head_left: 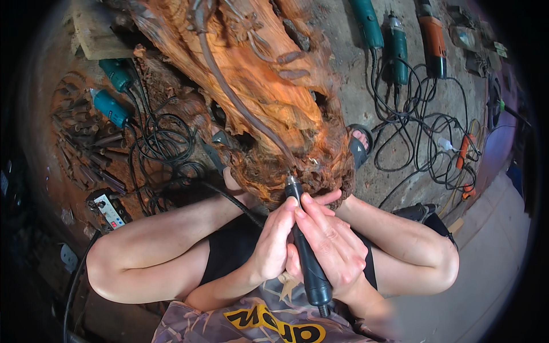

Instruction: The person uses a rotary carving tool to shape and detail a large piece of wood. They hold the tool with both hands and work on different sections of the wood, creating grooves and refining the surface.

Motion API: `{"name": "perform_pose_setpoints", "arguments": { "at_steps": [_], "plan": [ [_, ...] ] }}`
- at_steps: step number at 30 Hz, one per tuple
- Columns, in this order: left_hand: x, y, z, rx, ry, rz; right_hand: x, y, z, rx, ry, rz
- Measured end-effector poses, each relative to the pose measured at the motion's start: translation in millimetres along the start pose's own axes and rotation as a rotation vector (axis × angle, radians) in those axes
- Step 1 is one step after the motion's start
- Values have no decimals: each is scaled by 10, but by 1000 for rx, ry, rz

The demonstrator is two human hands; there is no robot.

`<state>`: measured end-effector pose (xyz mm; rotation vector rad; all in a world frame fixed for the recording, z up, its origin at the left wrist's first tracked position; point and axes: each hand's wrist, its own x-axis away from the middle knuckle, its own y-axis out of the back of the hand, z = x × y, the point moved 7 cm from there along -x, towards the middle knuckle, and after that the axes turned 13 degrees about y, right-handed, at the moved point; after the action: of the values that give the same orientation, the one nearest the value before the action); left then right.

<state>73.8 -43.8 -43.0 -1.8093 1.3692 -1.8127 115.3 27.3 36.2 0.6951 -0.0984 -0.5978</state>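
Pinched the black handpiece from both sides at the lower centre of the frame, left hand closed against one flank, right hand laid along the other, fingers gathered toward its upper end. Tilted it slightly, metal nose up and a little left, tail end down over the patterned shirt. Aimed the nose at the lower end of the carved wood, a large orange-brown mass reaching from the centre to the top edge; could not tell contact from a slight gap at the very tip. Had a fingertip near the rough lower rim, just right of the nose.

Worked in narrow room, hands between bent legs, sandalled feet beside the wood on either side. Had wider space at the right, a stretch of concrete floor between the wood's edge and looped black cables. Met a tighter margin at the left, near a cable heap, two teal power tools and a pile of brown wood pieces.

Saw a pale wooden box or stand at the upper left, outer faces only. Could barely make out box-like shapes at the far upper right, contents too blurred to tell.
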Motion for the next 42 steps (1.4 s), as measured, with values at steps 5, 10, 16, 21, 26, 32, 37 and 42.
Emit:
{"name": "perform_pose_setpoints", "arguments": {
  "at_steps": [5,10,16,21,26,32,37,42],
  "plan": [
    [0,-48,-15,-83,50,26,27,124,-48,-114,15,4],
    [-105,-189,-322,-110,-91,147,-1,215,-88,-236,54,-165],
    [-207,-285,-687,-150,-147,104,-342,226,-220,-329,83,-218],
    [-232,-222,-734,-64,-113,82,-434,114,-340,-361,17,-168],
    [-239,-210,-780,-31,-185,55,-546,116,-353,-347,46,-105],
    [-249,-226,-754,-1,-167,63,-567,150,-349,-345,41,-84],
    [-256,-239,-693,-3,-119,53,-539,189,-347,-327,37,-92],
    [-250,-213,-744,-7,-159,64,-583,147,-331,-341,53,-97]
  ]
}}
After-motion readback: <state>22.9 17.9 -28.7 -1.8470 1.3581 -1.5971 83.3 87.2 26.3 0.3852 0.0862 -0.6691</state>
